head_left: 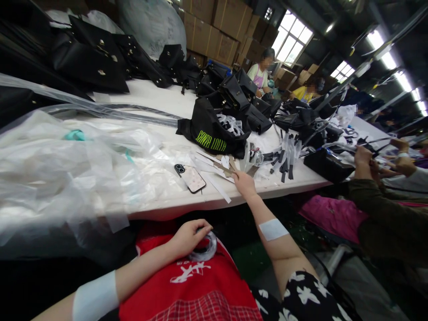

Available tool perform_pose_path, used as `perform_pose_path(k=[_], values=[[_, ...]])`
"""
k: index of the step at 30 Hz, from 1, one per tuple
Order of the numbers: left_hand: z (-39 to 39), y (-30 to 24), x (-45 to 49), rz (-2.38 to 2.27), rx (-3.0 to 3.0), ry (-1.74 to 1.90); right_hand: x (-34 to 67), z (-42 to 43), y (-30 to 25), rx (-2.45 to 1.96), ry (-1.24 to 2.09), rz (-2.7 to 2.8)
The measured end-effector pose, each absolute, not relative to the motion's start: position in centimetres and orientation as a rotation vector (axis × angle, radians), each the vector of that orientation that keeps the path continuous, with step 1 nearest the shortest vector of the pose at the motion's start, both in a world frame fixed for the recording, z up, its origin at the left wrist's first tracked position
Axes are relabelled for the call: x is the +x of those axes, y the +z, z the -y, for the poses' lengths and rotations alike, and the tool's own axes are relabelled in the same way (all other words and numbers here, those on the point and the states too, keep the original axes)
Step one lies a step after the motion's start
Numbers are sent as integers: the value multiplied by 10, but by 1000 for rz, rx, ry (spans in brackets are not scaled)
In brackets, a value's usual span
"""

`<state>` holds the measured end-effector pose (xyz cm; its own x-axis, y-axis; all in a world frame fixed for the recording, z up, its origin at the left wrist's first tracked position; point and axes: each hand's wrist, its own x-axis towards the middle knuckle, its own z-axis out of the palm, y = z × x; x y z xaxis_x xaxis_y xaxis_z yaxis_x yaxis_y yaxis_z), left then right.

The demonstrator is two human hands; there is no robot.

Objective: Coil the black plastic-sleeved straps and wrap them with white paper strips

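Observation:
My left hand (190,237) is closed round a coil (207,250) of something clear and plastic-looking, low against the red apron (200,285). My right hand (245,184) reaches to the table's front edge, its thumb and fingers pinched on the end of a brown card strip (223,167). White paper strips (218,188) lie beside it. A phone (190,178) in a pale case rests to the left of those strips. Just beyond is a black cloth bag (209,129) with green lettering, white looped pieces (231,123) showing at its opening.
Clear plastic bags (83,165) cover the table's left side. Black handbags (90,62) are piled at the back. Film-wrapped straps (289,151) lie to the right, near a black bag (327,165) by a co-worker's hands (364,159). More people sit farther off.

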<state>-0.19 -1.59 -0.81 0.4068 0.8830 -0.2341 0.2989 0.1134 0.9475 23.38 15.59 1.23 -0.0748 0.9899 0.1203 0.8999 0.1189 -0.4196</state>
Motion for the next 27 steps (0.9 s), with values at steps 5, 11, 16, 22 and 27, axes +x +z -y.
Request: perform_pose_path(k=[5, 11, 16, 22, 27], values=[[16, -10, -3, -1127, 1454, 622, 235, -157, 21, -1732, 563, 1849], [16, -10, -3, -1130, 1431, 607, 225, -116, 67, -1308, 1257, 1654], [16, -10, -6, -1116, 1355, 637, 211, -26, 94, -944, 1796, 1693], [16, -16, -4, -1139, 1241, 552, 194, 42, 57, -1230, 1506, 1475], [15, -20, -2, -1149, 1247, 512, 205, 55, 44, -1277, 578, 2011]])
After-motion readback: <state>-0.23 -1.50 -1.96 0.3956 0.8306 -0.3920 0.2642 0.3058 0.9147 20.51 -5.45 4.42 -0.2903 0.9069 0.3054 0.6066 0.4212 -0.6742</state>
